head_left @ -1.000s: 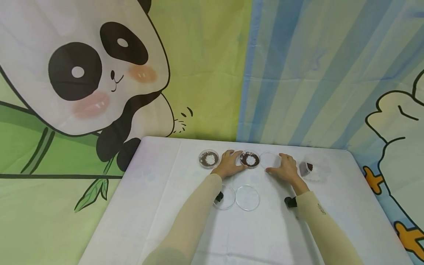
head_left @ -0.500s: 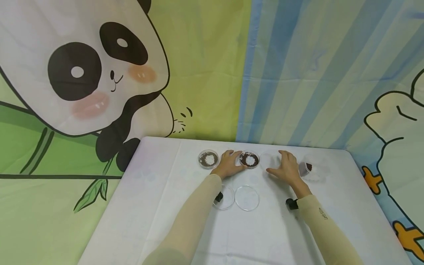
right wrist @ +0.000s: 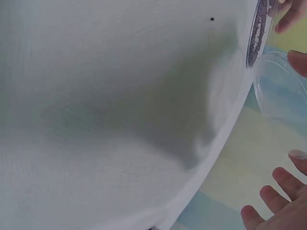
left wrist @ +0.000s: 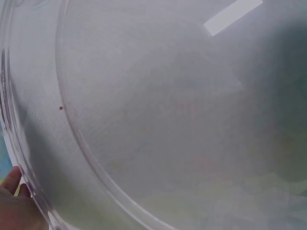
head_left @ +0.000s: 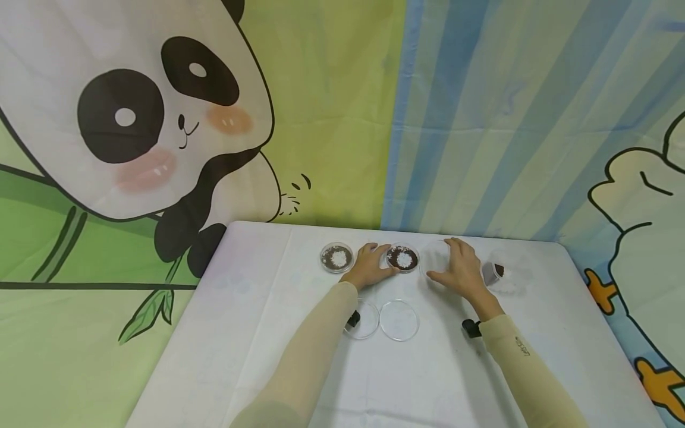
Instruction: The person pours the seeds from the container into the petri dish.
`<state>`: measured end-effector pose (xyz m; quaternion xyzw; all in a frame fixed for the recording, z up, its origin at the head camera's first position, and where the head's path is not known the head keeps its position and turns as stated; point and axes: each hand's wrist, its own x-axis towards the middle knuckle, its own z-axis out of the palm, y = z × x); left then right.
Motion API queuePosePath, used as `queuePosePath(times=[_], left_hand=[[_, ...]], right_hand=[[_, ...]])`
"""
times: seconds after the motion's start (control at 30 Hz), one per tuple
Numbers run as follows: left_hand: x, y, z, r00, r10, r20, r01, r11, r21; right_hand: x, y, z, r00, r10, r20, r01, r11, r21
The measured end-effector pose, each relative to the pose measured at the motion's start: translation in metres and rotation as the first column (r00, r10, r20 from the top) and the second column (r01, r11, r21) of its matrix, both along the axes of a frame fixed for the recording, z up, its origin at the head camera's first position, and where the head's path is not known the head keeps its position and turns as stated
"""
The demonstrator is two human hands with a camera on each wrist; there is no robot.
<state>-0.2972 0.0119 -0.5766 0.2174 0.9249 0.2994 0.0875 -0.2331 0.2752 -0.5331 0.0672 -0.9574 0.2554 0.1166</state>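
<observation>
Toward the table's back stand two clear petri dishes, the left dish (head_left: 337,258) and the middle dish (head_left: 402,258), both with dark brown crumbs and a white granular heap. My left hand (head_left: 369,266) grips the middle dish's left side, thumb at its near edge. My right hand (head_left: 461,270) holds a clear round lid (right wrist: 280,88) by its edge between thumb and fingers, right of that dish. In the right wrist view its lower part is out of frame. Two clear rings or lids, left (head_left: 369,321) and right (head_left: 399,320), lie nearer; the left wrist camera partly covers one.
Right of the right hand, a small clear cup (head_left: 490,273) with dark brown stuff stands tilted on or beside crumpled clear plastic (head_left: 516,279). The white table (head_left: 299,380) ends at a printed curtain (head_left: 332,119). A dark crumb (right wrist: 212,19) lies on the cloth.
My right hand has shifted slightly up and back with the clear lid, whose outline is now fainter. The left hand and both filled dishes have stayed put.
</observation>
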Motion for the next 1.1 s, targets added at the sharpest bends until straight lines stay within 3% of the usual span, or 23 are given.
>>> queuePosePath(times=[0.2, 0.43, 0.8, 1.1], left_hand=[[-0.002, 0.0, -0.005, 1.0, -0.004, -0.006, 0.004, 1.0, 0.008], [-0.002, 0.0, -0.004, 1.0, 0.004, -0.007, -0.004, 1.0, -0.003], [0.004, -0.001, 0.01, 1.0, 0.006, 0.026, -0.005, 0.999, -0.036], [0.003, 0.0, 0.007, 1.0, 0.006, 0.025, -0.005, 0.999, -0.045]], right_hand=[[-0.001, -0.005, 0.002, 0.999, 0.025, -0.041, -0.025, 1.0, -0.006], [-0.004, -0.012, 0.003, 0.999, 0.049, 0.005, -0.048, 0.995, -0.089], [-0.009, -0.025, 0.007, 0.992, 0.102, 0.07, -0.086, 0.977, -0.196], [-0.018, -0.034, 0.002, 0.987, 0.126, 0.102, -0.094, 0.957, -0.276]])
